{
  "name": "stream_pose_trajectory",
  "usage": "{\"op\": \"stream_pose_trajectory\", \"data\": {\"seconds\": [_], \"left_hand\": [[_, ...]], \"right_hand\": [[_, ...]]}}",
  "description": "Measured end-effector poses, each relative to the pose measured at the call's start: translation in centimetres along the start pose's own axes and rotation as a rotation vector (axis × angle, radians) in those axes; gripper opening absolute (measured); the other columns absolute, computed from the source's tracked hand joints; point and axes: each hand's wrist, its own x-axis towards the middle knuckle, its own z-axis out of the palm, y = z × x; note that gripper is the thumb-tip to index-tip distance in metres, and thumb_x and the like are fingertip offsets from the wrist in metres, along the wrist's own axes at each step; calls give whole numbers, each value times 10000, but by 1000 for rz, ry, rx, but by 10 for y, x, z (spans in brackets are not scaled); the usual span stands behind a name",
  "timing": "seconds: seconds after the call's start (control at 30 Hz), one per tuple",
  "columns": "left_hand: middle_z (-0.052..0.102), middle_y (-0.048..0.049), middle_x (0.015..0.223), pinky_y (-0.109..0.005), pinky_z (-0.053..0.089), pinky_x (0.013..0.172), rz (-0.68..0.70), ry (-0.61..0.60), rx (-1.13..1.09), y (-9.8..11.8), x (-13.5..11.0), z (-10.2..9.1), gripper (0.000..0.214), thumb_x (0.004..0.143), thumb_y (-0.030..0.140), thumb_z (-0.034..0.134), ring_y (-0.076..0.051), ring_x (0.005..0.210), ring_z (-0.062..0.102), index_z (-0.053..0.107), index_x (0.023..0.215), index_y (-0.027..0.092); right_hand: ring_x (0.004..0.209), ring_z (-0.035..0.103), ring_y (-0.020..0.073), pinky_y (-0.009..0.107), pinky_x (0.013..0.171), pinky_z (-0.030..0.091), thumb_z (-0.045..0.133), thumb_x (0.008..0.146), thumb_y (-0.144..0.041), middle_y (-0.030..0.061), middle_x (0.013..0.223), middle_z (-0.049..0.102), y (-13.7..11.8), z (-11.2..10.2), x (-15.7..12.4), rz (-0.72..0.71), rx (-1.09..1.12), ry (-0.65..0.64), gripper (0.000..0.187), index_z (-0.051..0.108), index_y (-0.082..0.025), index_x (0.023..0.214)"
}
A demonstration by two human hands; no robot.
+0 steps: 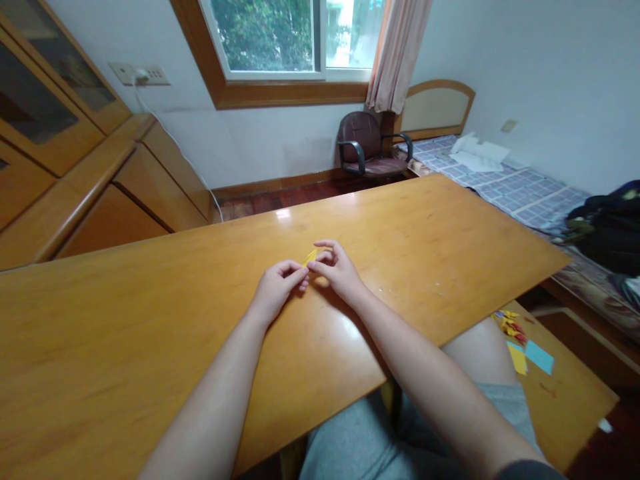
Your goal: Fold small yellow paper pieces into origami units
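A small folded piece of yellow paper (311, 257) is held between my two hands, a little above the wooden table (150, 313). My left hand (280, 287) pinches its lower left end between thumb and fingers. From the other side, my right hand (337, 270) grips it with thumb and fingers, the index finger curving over the top. The fingers cover much of the paper, so its exact folded shape cannot be made out.
At the lower right, a lower wooden surface (575, 400) carries a pile of small yellow and red folded pieces (511, 328), a blue sheet (539, 357) and a yellow sheet (518, 359). Beyond the table stand a chair (363, 143) and a bed (540, 193) with a dark bag (607, 230).
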Motion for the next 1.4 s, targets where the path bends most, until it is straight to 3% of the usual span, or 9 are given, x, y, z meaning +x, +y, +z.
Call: {"op": "stream_pose_trajectory", "data": {"seconds": [0.37,1.4], "left_hand": [[650,-16,619,-239,465,558,-25,-12,-18,2,-1,1,334,680,438,805,-120,545,577,630,721,156],[634,-1,581,-227,457,497,-63,5,-108,3,-2,-1,307,656,367,810,-109,496,565,599,722,153]], "right_hand": [[687,639,132,310,773,513,787,691,-374,-70,671,635,0,-3,0,24,21,80,415,532,-223,981],[729,664,137,321,822,528,765,734,-380,-56,721,658,1,0,0,-37,2,122,434,522,-225,1058]]}}
